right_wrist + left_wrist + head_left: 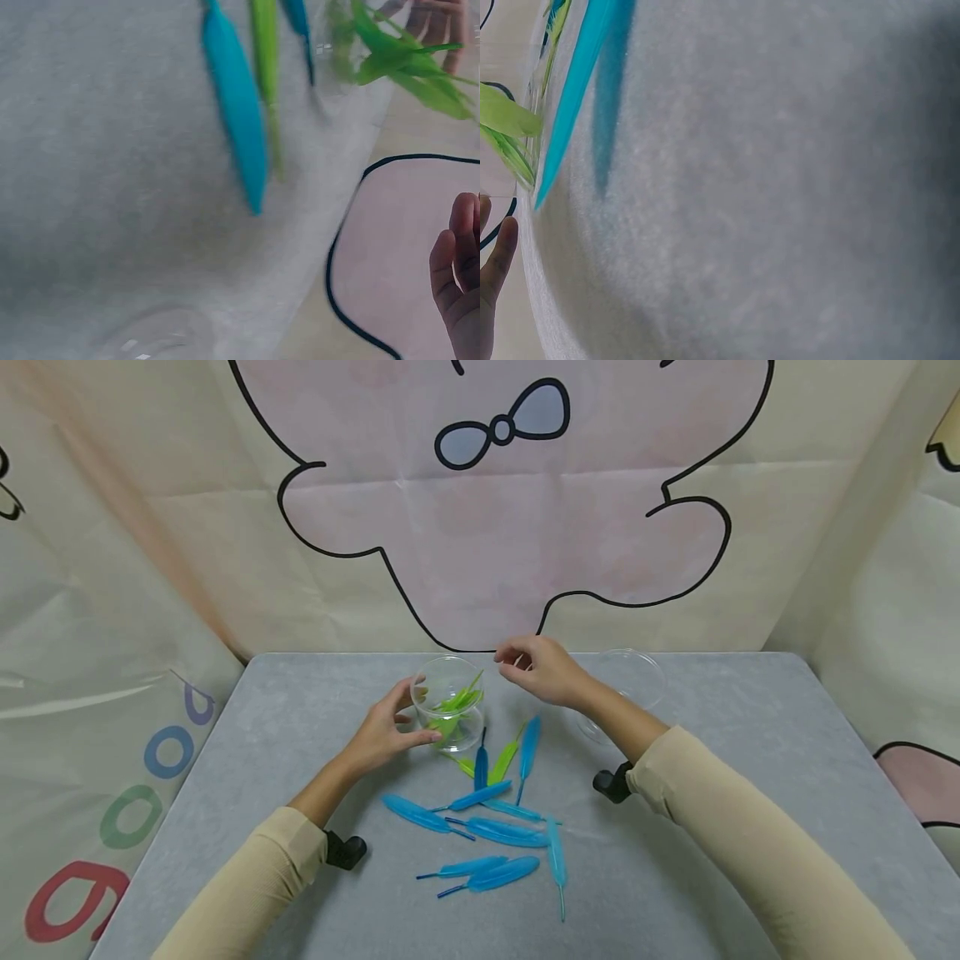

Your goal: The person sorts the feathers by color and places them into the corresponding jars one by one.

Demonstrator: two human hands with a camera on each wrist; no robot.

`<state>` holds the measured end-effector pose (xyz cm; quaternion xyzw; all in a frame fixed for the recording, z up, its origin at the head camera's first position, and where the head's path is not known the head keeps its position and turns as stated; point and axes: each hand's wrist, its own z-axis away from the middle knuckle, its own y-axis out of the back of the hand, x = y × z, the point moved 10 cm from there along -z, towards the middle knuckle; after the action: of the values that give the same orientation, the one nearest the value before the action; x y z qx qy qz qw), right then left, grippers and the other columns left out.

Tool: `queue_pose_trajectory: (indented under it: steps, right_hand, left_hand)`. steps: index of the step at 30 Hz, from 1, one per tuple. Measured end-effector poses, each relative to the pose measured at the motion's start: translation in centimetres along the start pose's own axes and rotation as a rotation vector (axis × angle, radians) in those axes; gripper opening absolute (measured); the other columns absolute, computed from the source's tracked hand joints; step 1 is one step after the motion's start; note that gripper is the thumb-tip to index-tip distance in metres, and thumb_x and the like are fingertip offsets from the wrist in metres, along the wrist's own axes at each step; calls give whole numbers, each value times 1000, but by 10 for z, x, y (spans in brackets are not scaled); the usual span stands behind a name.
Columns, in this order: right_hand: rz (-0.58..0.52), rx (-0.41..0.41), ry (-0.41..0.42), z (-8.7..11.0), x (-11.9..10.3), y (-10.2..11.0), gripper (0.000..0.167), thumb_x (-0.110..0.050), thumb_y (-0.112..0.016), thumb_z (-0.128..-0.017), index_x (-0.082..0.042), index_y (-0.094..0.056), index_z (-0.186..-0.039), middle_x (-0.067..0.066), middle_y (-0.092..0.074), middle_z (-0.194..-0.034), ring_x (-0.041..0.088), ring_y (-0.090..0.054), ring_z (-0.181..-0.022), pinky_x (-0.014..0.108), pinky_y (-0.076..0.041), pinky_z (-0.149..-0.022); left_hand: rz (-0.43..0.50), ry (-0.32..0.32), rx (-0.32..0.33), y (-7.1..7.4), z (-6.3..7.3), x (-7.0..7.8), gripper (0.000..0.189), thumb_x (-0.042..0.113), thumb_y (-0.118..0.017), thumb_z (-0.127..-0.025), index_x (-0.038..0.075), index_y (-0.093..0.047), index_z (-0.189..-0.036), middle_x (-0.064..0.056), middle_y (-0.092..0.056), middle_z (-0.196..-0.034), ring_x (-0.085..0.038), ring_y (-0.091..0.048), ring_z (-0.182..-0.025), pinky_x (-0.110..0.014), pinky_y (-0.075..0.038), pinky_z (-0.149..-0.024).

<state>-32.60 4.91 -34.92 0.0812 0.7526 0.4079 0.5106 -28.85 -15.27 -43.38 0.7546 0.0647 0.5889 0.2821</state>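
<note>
A clear plastic cup [471,737] stands at the far middle of the table, with several green feathers [459,700] inside. My left hand [382,727] holds it from the left side, thumb in front and fingers round the back. Just right of and above the rim, my right hand [543,668] hovers with loosely bent fingers and nothing in them. In the right wrist view, its fingers [444,262] show at the right edge. Close to the cup's base lie a green feather [504,762] and a dark blue feather [482,768].
Several blue feathers [506,832] are scattered over the middle of the grey table [315,893]. A second clear round container [633,672] sits at the far right, partly behind my right forearm. A printed cloth backdrop [465,585] rises at the table's far edge.
</note>
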Motion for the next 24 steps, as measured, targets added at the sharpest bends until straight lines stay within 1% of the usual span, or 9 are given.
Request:
queue_pose_trajectory:
  steps: [6,10,14,18,24]
  right_hand:
    - [39,-69,6,6,22,-18,17,-2,-65,-93,1,-69,-109,10,-69,-96,23,-64,-86,35,-56,-77]
    - [37,-117,22,12,32,-32,18,3,-64,-91,5,-69,-108,15,-69,-95,23,-63,-86,37,-55,-79]
    - [25,-135,27,18,38,-40,17,6,-64,-90,7,-69,-106,18,-69,-94,23,-63,-86,41,-55,-79]
    - [6,-143,5,22,45,-45,18,7,-65,-89,6,-69,-106,15,-70,-95,23,-64,-88,45,-54,-82]
    - [-27,-182,-57,26,58,-54,24,8,-65,-87,4,-68,-111,12,-71,-100,24,-65,-95,44,-54,-86]
  left_hand:
    - [0,-4,-1,0,0,-1,91,20,-85,-80,11,-32,-153,-19,-51,-144,-29,-50,-132,-53,-49,-97]
    - [-2,-8,1,0,0,-1,91,19,-85,-80,12,-32,-153,-19,-51,-144,-30,-50,-132,-53,-49,-97]
    - [-6,-5,3,0,0,-1,91,20,-85,-80,12,-32,-154,-19,-50,-145,-30,-50,-132,-53,-49,-97]
    - [-7,-8,6,0,0,-1,91,19,-85,-80,12,-32,-154,-19,-50,-145,-30,-50,-131,-53,-50,-96]
    - [-6,-11,7,0,0,-1,91,19,-86,-80,8,-32,-153,-19,-51,-144,-30,-50,-131,-53,-50,-96]
